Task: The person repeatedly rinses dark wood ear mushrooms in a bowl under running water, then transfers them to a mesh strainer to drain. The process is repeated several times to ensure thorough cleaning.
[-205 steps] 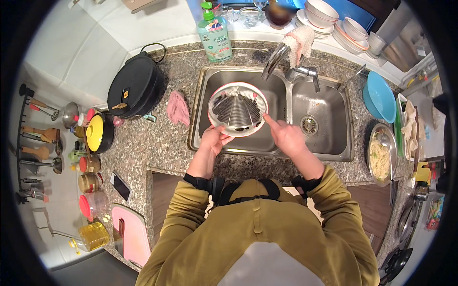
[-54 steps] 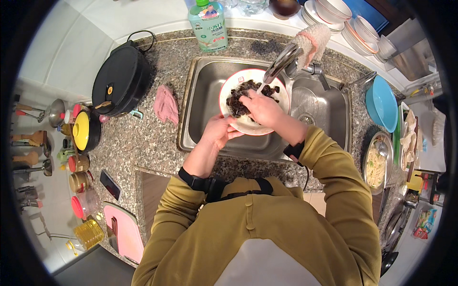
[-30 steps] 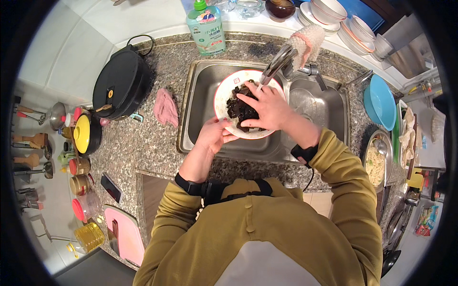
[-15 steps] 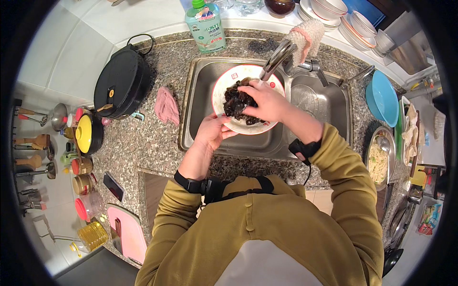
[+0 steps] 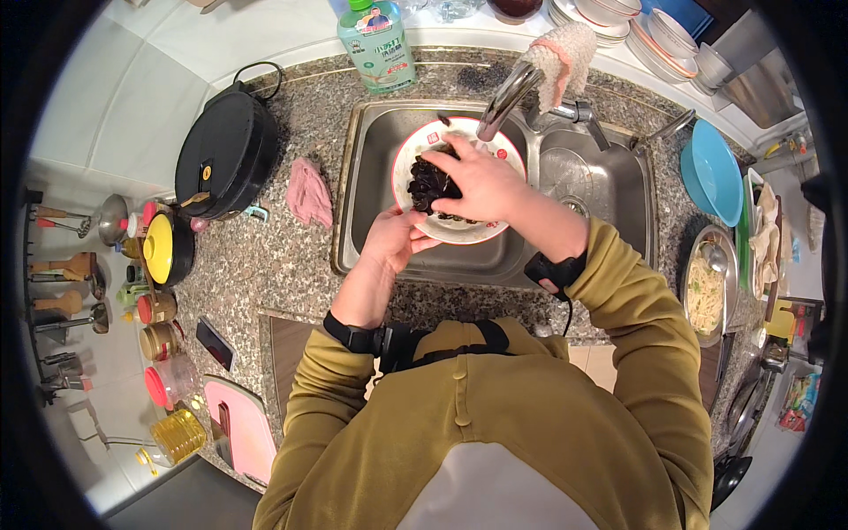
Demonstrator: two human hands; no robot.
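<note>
Over the left basin of the steel sink point(image 5: 353, 212) is a white plate point(image 5: 481, 231) with a red rim. My left hand point(image 5: 393, 240) grips its near-left edge, fingers underneath. Dark, glossy wood ear mushrooms point(image 5: 428, 187) lie heaped on the plate. My right hand point(image 5: 486, 181) rests over their right side with its fingers spread, covering part of the heap. One dark piece point(image 5: 443, 118) shows just beyond the plate's far rim. The faucet point(image 5: 511, 99) comes down close behind my right hand, its mouth over the plate.
A pink cloth point(image 5: 308, 192) and a black electric pan point(image 5: 225, 155) lie left of the sink. Behind it stands a green bottle point(image 5: 378, 51). To the right are a blue bowl point(image 5: 711, 173) and a dish of pale shreds with a spoon point(image 5: 704, 296).
My right hand has shifted slightly over the mushrooms, its fingers spread wider. The plate appears tilted more, and a dark piece now shows past its far rim. My left hand keeps its hold.
</note>
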